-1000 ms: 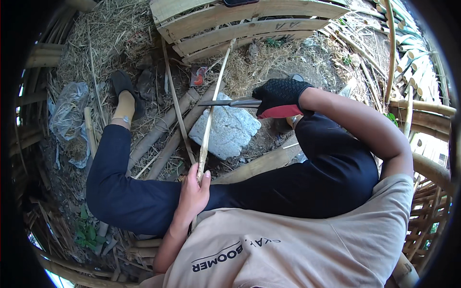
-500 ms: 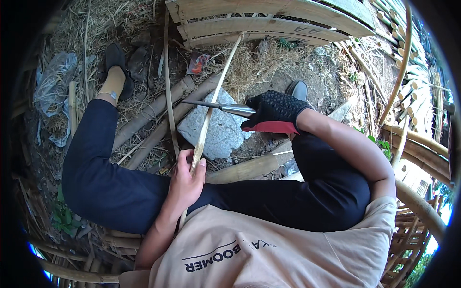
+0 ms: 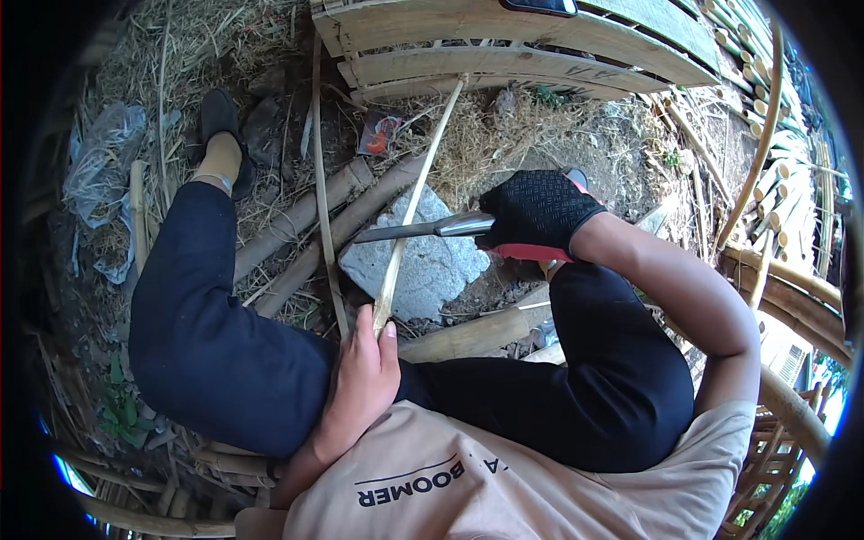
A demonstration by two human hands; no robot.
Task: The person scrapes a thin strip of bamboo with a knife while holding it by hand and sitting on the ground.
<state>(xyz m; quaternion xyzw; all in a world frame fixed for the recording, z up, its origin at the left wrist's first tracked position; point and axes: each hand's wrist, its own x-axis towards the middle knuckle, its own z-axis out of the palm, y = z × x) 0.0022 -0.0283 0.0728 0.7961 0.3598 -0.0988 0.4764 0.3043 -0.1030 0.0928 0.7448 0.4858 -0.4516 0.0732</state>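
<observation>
My bare left hand [image 3: 364, 373] grips the near end of a long pale bamboo strip [image 3: 434, 155], close to my left thigh. The strip slants away up to the slatted wood ahead. In a black and red glove, my right hand [image 3: 540, 214] is closed round the grip of a knife [image 3: 387, 233] with a metal socket. Its dark blade points left and crosses the strip above a grey stone block [image 3: 450, 270]. Whether the edge touches the strip I cannot tell.
A slatted wooden crate [image 3: 522, 49] stands ahead, with a dark phone [image 3: 538, 6] on it. Bamboo poles [image 3: 301, 209] lie beside the stone. Crumpled clear plastic [image 3: 103, 162] lies at the left among straw. Stacked bamboo [image 3: 783, 193] is at the right.
The blade has shifted slightly nearer to me along the strip, and its flat shows broader. Both hands appear a little lower and farther right, as does the whole scene.
</observation>
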